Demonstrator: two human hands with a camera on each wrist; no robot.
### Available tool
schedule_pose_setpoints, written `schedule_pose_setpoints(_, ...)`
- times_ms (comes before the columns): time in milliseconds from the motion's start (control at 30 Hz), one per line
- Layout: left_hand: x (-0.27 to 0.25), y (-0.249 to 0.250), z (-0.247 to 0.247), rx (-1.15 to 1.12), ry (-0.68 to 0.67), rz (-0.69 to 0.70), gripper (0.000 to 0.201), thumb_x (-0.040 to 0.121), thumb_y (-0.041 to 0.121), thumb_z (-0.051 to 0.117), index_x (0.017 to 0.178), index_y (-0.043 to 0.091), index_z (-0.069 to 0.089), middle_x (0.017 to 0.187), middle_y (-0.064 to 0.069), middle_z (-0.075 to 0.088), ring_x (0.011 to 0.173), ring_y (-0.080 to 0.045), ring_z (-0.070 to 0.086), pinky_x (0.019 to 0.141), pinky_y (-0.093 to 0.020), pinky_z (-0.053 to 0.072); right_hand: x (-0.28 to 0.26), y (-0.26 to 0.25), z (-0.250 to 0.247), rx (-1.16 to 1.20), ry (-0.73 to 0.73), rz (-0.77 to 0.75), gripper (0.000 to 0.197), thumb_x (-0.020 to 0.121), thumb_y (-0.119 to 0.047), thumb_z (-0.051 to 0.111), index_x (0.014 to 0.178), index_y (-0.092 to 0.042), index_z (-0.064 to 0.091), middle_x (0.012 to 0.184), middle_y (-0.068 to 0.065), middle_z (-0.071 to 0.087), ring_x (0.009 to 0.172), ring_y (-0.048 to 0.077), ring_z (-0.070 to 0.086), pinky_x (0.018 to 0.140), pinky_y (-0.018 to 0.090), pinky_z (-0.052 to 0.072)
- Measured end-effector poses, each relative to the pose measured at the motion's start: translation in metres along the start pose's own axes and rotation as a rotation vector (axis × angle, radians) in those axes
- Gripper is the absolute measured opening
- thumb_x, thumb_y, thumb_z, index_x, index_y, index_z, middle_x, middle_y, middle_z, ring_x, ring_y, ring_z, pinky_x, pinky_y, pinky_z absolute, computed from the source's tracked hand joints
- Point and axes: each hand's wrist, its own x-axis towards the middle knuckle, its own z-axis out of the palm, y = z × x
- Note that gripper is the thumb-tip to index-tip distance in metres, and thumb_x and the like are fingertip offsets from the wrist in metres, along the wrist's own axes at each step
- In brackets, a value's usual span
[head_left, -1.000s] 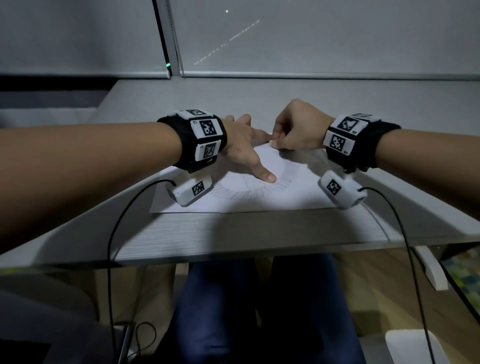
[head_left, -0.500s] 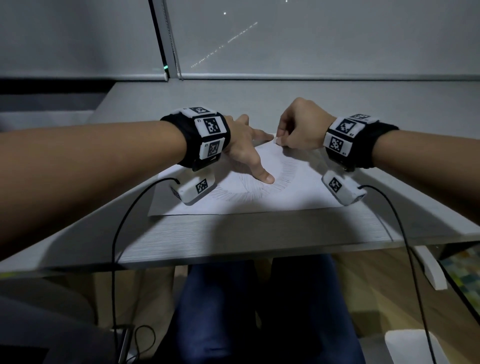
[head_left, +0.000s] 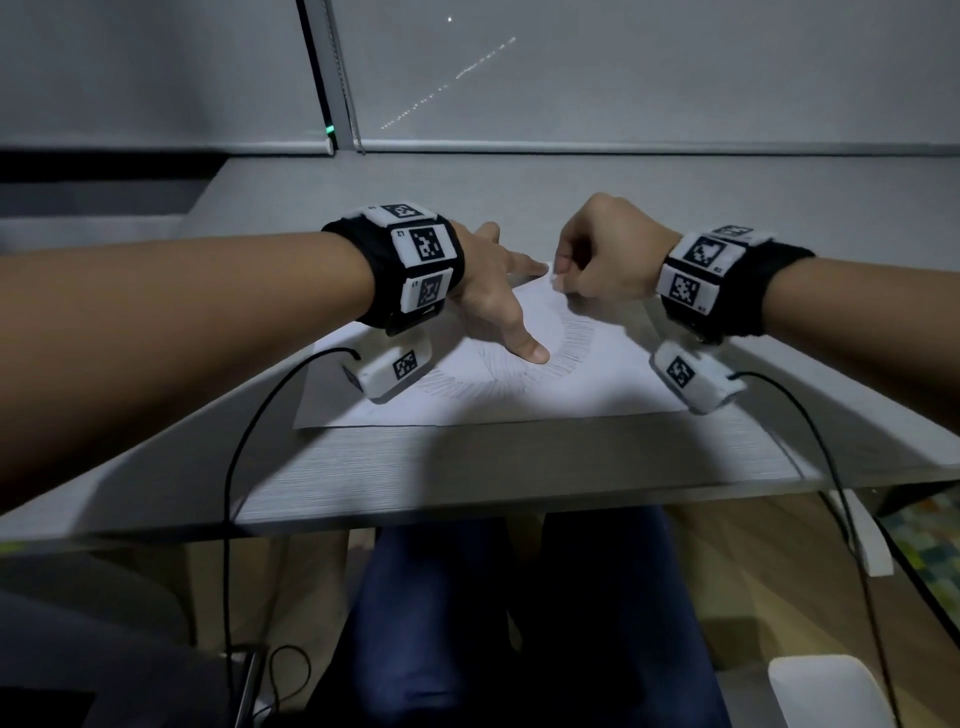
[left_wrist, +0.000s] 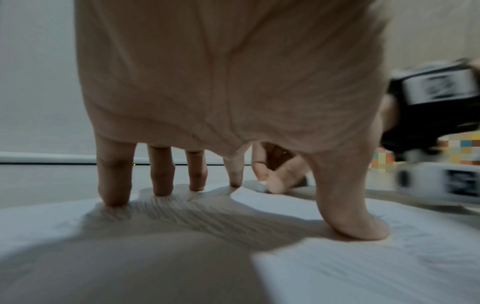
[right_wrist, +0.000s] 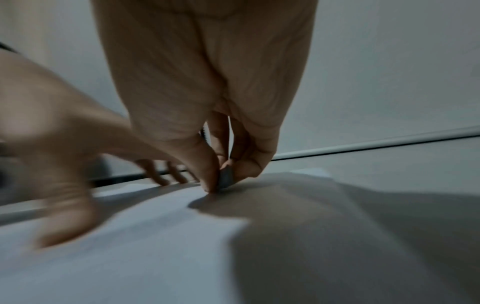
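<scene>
A white sheet of paper (head_left: 519, 400) with a faint pencil drawing of hatched arcs lies on the grey desk (head_left: 467, 467). My left hand (head_left: 519, 312) is spread flat, with straight fingertips (left_wrist: 114, 197) and thumb pressing the sheet down. My right hand (head_left: 560, 278) is curled at the sheet's far edge, beside the left index finger. Its thumb and fingers pinch a small grey eraser-like piece (right_wrist: 225, 180) against the paper. Most of that piece is hidden by the fingers.
A closed roller blind (head_left: 623, 78) and a window frame (head_left: 324, 104) back the desk. Black cables (head_left: 234, 467) hang from both wrist cameras over the front edge. My legs in dark trousers (head_left: 493, 623) are under the desk. A white object (head_left: 821, 691) sits on the floor at lower right.
My right hand has shifted slightly at the paper's far edge while still pinching the small piece. The left hand stays pressed on the sheet.
</scene>
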Motion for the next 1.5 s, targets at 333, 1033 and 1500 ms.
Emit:
schedule_pose_setpoints(333, -0.001, 0.000, -0.003, -0.006, -0.030, -0.002, 0.137, 0.037, 0.098, 0.072, 0.154, 0.070, 0.007, 0.170, -0.005, 0.006, 0.155, -0.040, 0.020, 0.114, -0.054, 0.031, 0.001, 0.010, -0.004, -0.014, 0.013, 0.023, 0.007, 0.084, -0.021, 0.081, 0.078, -0.016, 0.079, 0.069, -0.009, 0.069, 0.065, 0.004, 0.062, 0.064, 0.021, 0.048)
schedule_pose_setpoints(1033, 0.009, -0.033, -0.003, 0.070, 0.011, 0.248, 0.133, 0.057, 0.101, 0.059, 0.166, 0.043, 0.011, 0.174, 0.017, 0.007, 0.159, -0.014, 0.015, 0.128, -0.048, 0.015, 0.013, -0.007, 0.003, 0.044, -0.005, -0.044, 0.013, 0.083, -0.025, 0.086, 0.088, -0.017, 0.078, 0.077, -0.005, 0.071, 0.067, 0.005, 0.063, 0.066, 0.021, 0.046)
schedule_pose_setpoints(1500, 0.006, -0.039, 0.007, 0.133, 0.075, 0.216, 0.120, 0.060, 0.103, 0.052, 0.162, 0.053, 0.013, 0.173, 0.015, 0.008, 0.159, -0.027, 0.014, 0.121, -0.071, 0.000, 0.010, -0.033, 0.014, 0.034, -0.055, -0.120, 0.003, 0.084, -0.017, 0.078, 0.081, -0.015, 0.078, 0.071, -0.004, 0.071, 0.064, 0.007, 0.063, 0.062, 0.018, 0.048)
